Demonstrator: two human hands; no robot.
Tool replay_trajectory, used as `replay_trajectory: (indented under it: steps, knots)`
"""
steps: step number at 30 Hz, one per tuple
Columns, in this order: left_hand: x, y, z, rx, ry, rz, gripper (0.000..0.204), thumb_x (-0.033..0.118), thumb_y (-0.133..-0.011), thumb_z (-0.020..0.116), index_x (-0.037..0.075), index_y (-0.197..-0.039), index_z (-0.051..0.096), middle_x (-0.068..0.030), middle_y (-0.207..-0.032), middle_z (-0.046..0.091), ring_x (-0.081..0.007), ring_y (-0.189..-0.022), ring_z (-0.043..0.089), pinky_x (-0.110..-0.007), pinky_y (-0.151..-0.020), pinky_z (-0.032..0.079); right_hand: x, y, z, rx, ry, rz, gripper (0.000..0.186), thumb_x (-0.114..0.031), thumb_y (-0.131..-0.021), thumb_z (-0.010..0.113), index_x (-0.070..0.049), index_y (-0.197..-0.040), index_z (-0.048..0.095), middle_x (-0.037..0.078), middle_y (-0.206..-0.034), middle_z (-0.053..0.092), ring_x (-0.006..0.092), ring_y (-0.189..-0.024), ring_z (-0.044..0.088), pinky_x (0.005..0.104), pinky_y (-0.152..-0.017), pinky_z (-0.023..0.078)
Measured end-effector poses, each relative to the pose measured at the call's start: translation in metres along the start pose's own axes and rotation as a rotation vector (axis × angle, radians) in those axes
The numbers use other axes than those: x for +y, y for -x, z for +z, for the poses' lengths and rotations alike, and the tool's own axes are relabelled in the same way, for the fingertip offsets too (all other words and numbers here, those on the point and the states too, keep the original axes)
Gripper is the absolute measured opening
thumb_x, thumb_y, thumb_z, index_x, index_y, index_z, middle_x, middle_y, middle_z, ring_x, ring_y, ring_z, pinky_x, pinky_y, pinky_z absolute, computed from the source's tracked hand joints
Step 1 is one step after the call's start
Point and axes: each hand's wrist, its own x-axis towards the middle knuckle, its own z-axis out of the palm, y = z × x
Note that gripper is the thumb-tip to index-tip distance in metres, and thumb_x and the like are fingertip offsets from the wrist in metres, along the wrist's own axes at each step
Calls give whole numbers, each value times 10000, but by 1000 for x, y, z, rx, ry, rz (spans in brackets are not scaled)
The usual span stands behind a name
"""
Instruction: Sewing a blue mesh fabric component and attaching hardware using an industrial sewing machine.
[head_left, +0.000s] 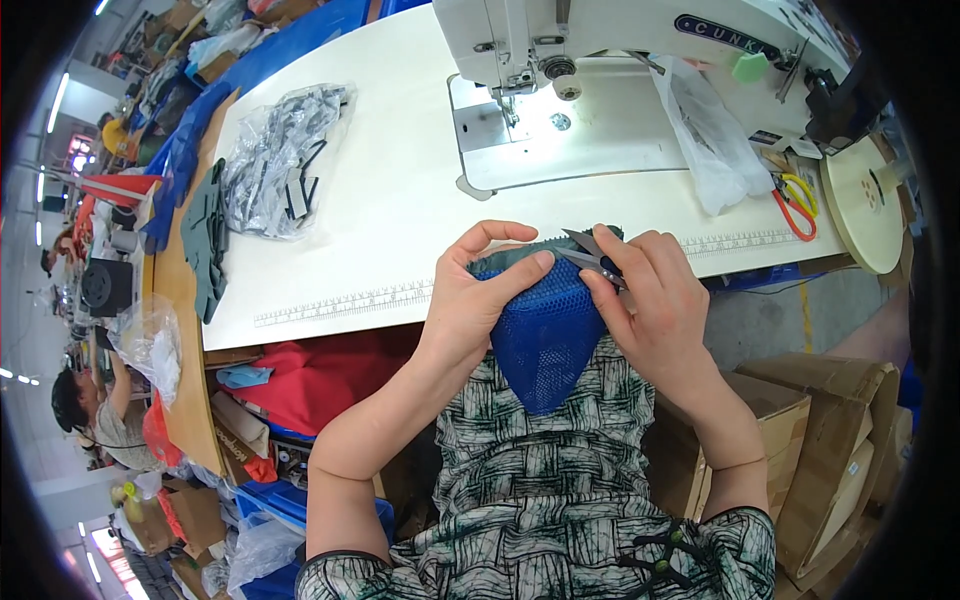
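Observation:
Close to the table's front edge, my left hand [470, 285] pinches a blue mesh piece [548, 350] by its dark green fabric edge, thumb on top. The mesh hangs down in a rounded point over my lap. My right hand [655, 295] is closed around small thread snips [597, 262]. Their pointed metal blades lie against the green edge, a little right of my left thumb. Fingers cover part of the snips, and whether the blades touch a thread cannot be made out.
Beyond my hands stands a white sewing machine [600, 100] with its lamp lit. Orange and yellow scissors [795, 205] and a white plastic bag [705, 140] lie right. Left are a clear bag of strips [285, 160] and green fabric pieces [205, 245]. Cardboard boxes [820, 440] stand lower right.

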Motion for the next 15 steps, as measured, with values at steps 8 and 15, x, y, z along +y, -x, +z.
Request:
replay_trajectory:
  steps: [8, 15]
  knots:
    - [0, -1, 2, 11, -81, 32, 302, 43, -920, 833, 47, -1180, 678, -80, -1000, 775, -120, -859, 734, -235, -781, 596, -6, 5, 8, 45, 2, 57, 401, -207, -920, 802, -63, -1283, 713, 53, -899, 611, 225, -771, 620, 355, -609, 505]
    - [-1, -4, -3, -42, -53, -2, 220, 54, -961, 802, 40, -1154, 697, -55, -984, 758, -97, -859, 716, -220, -784, 578, -2, 7, 11, 49, -57, -5, 345, -141, -903, 812, -65, -1231, 741, 53, -841, 622, 233, -728, 629, 358, -597, 501]
